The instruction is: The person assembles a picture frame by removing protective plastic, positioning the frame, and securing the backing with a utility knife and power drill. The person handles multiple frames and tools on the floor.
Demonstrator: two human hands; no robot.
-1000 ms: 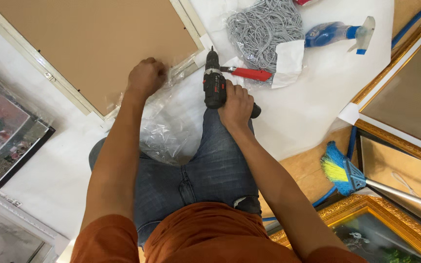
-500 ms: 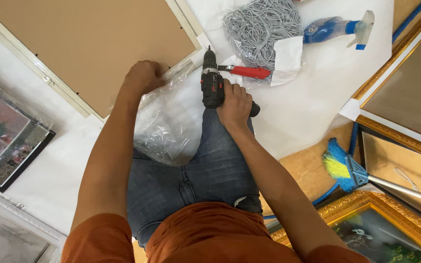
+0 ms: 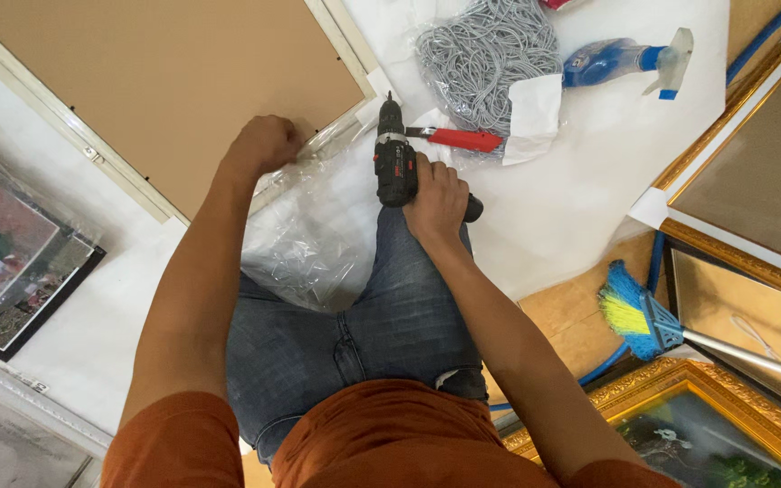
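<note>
Now my right hand (image 3: 436,194) grips the drill (image 3: 396,163) while my left hand (image 3: 264,145), a closed fist, presses the frame (image 3: 137,81), so next I must aim straight.

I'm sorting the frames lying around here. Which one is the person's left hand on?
The left hand rests on the large frame with the plain brown backing and pale border, lying face down at upper left. The gold-edged frames lie off to the right, untouched.

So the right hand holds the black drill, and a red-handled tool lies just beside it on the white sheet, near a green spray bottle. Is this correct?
Not fully. In the head view the spray bottle is blue, not green. The right hand does hold the black drill, and the red-handled tool lies beside it on the white sheet.
</note>
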